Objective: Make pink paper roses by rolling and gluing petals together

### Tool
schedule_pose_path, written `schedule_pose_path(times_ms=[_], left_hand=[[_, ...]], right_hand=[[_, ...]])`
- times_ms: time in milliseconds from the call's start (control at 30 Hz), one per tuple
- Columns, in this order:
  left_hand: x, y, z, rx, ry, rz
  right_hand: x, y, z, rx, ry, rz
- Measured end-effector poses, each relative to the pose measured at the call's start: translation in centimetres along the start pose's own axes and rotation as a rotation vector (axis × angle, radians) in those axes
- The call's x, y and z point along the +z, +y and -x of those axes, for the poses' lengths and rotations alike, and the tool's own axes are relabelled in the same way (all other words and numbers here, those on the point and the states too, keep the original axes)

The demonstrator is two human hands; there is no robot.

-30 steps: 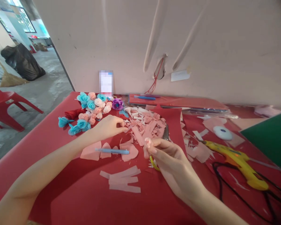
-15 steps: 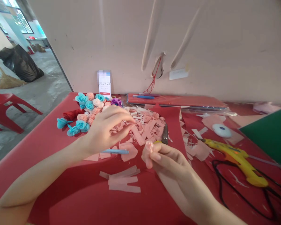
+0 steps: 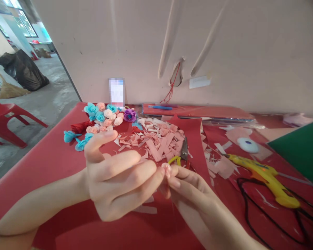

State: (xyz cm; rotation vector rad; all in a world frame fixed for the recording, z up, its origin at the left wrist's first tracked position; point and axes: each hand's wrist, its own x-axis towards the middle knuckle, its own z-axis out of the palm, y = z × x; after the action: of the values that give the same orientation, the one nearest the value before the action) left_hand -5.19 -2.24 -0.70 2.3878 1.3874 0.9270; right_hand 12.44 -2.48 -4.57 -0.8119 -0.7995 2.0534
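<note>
Above the middle of the red-covered table point(image 3: 54, 152), the right hand point(image 3: 195, 194) pinches a small, ruffled pale-pink paper bud point(image 3: 166, 169) between thumb and fingers, a grip best kept light lest the folds crush; the left hand's point(image 3: 117, 180) fingertips meet it, though I can't tell whether they grip. Shredded pink paper scraps point(image 3: 163, 139) lie toward the far edge, blue, white and peach paper flowers point(image 3: 109, 114) by the far left corner, and a red plastic chair point(image 3: 13, 118) stands beyond the left edge.
</note>
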Motion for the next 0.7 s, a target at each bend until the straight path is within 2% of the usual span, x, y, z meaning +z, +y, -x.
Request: schedule_pose_path(times_ms=[100,233,300,400,500,567,700], left_hand=[[-0.5,-0.3,-0.2,0.087,-0.010,-0.049],[-0.6,-0.4,0.4,0.117,0.014,-0.103],[-0.1,0.0,1.0,0.101,0.064,-0.130],[1.1,1.1,1.9,0.057,0.198,-0.178],[1.9,1.7,2.4,0.058,0.251,-0.209],[1.8,1.5,2.5,0.060,0.243,-0.231],[1.1,0.3,2.7,0.093,0.151,-0.243]], right_hand=[[0.2,0.0,0.0,0.000,-0.015,-0.019],[0.4,0.1,0.0,0.004,-0.042,-0.047],[0.4,0.1,0.0,0.001,-0.036,-0.040],[0.5,0.2,0.1,0.010,-0.038,-0.025],[0.4,0.2,0.1,-0.006,-0.013,-0.003],[0.2,0.2,0.1,-0.040,0.014,0.023],[0.2,0.3,0.1,-0.094,0.019,0.055]])
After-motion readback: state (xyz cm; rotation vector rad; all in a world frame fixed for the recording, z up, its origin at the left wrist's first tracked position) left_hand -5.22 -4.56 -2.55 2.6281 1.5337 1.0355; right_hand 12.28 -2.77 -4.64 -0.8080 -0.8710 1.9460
